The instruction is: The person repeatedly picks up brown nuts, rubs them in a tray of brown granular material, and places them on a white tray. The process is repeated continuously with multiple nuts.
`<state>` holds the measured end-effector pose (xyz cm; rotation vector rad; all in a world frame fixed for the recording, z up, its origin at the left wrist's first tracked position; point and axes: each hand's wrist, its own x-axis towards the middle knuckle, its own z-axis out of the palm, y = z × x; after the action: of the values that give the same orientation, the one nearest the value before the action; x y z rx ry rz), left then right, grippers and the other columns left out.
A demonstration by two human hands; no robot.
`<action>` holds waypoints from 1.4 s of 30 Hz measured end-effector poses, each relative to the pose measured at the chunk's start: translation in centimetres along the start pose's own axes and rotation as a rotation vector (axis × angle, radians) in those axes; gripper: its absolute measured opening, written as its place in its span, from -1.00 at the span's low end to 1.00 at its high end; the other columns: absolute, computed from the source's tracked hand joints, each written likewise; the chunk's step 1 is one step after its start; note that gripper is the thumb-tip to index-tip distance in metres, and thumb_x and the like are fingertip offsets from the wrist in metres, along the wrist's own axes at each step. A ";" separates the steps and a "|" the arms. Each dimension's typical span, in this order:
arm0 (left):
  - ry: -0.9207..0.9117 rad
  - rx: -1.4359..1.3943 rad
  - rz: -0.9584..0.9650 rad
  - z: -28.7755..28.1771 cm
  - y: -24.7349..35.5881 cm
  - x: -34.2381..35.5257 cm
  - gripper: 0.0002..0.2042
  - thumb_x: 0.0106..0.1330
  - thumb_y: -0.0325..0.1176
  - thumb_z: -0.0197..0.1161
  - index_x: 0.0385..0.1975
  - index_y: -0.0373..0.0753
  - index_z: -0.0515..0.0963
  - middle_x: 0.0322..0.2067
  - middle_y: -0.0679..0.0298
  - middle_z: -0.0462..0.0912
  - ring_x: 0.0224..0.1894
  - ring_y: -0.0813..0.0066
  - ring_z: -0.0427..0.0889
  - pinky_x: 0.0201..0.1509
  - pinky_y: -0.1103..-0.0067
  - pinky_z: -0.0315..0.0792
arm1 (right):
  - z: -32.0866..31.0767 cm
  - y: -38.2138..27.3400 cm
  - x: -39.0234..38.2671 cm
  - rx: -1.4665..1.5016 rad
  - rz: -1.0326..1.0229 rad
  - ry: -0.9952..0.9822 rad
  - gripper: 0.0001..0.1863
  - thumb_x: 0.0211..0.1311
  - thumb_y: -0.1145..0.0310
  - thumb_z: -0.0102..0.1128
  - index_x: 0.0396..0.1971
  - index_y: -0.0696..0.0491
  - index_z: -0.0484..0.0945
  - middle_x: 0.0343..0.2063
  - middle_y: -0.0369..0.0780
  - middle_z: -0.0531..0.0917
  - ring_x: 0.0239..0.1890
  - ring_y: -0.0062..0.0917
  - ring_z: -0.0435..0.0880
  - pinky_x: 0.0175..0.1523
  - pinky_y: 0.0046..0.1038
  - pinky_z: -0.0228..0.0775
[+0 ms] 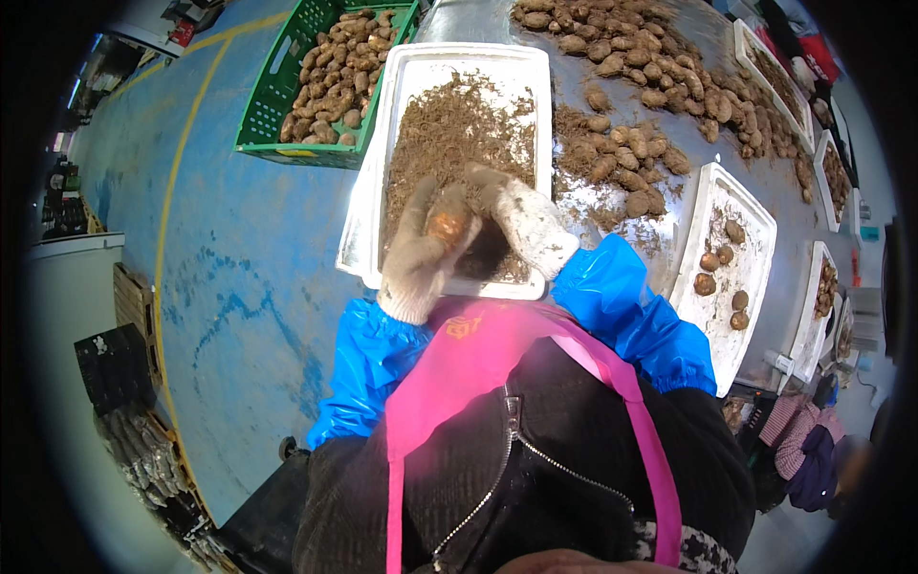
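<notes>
Over a white tray (540,105) in front of me, my left hand (417,251) is wrapped round a brown taro (446,228), whose orange-brown side faces up. My right hand (521,215), in a dirt-stained white glove, comes in from the right with its fingers curled down beside the taro. What those fingers hold, if anything, is hidden. Beneath both hands, loose brown fibrous peelings (459,124) cover much of the tray. Blue sleeve covers reach up to both gloves.
Left of the tray stands a green crate (258,120) of taros. A small taro pile (626,158) lies to the right, with a long heap (660,67) behind it. Another white tray (693,239) holds several taros. Further trays line the right, near other people (803,440).
</notes>
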<state>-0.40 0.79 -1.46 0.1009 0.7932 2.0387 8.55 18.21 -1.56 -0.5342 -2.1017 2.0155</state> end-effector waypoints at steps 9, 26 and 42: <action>0.110 0.125 -0.059 0.4 -0.6 1.1 -0.09 0.36 -0.36 0.37 0.60 -0.31 -0.09 0.37 -0.04 0.39 0.36 0.18 0.52 0.38 0.35 0.52 | 2.5 -0.4 -1.4 -0.197 -0.658 -0.166 -0.47 0.50 0.16 0.22 0.35 0.07 0.48 0.30 -0.12 0.58 0.47 -0.30 0.43 0.62 -0.10 0.02; 0.082 1.116 0.044 1.2 0.6 0.9 0.08 0.07 -0.57 0.20 0.67 -0.21 -0.21 0.58 -0.09 0.10 0.62 0.05 0.13 0.65 0.33 0.06 | 2.1 -1.6 -1.7 0.212 0.129 -0.043 -0.39 0.47 0.38 0.22 0.48 0.10 0.36 0.20 -0.13 0.66 0.28 -0.41 0.60 0.39 -0.41 0.40; -0.044 0.674 -0.375 -0.4 1.4 0.6 -0.42 0.30 -0.42 0.29 0.33 -0.41 0.37 -0.09 0.13 0.70 -0.05 0.36 0.69 0.04 0.51 0.58 | 1.5 -1.8 -0.9 -0.040 -0.045 -0.078 -0.61 0.49 0.22 0.13 0.13 0.16 0.61 -0.02 -0.02 0.71 0.04 -0.15 0.72 0.20 -0.18 0.55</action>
<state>-1.94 0.56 -1.14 0.3459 1.3342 1.3525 8.58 16.47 0.19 -0.4164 -2.1823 2.0052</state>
